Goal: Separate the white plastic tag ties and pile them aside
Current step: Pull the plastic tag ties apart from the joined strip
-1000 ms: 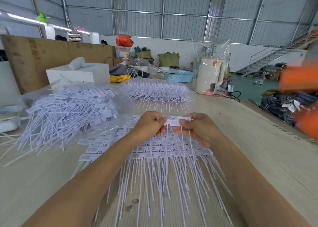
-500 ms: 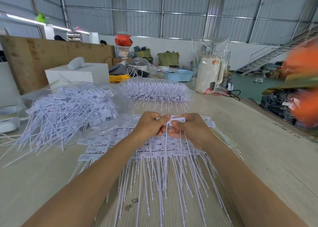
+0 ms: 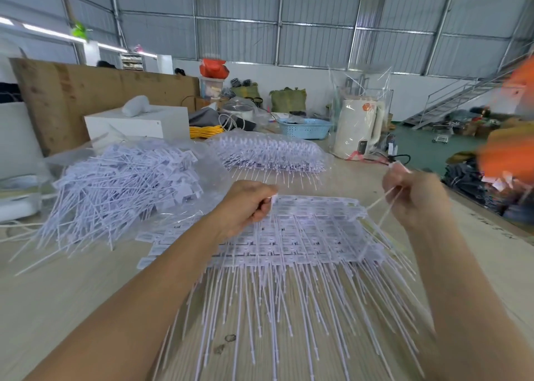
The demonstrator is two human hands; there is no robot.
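A stack of joined white tag ties lies on the wooden table in front of me, tails pointing toward me. My left hand pinches the white head of a tie at the stack's far left corner. My right hand is raised to the right of the stack and grips a few separated ties, whose thin tails trail down to the left. A loose pile of separated ties sits on clear plastic at the left.
A clear bag of more tag ties lies behind the stack. Farther back stand a white box, a blue basket and a white kettle in plastic. A blurred orange shape is at the right edge.
My hands were together at the stack's far edge, holding one strip of ties. My right hand has pulled away up and to the right with a few ties; the left stayed.
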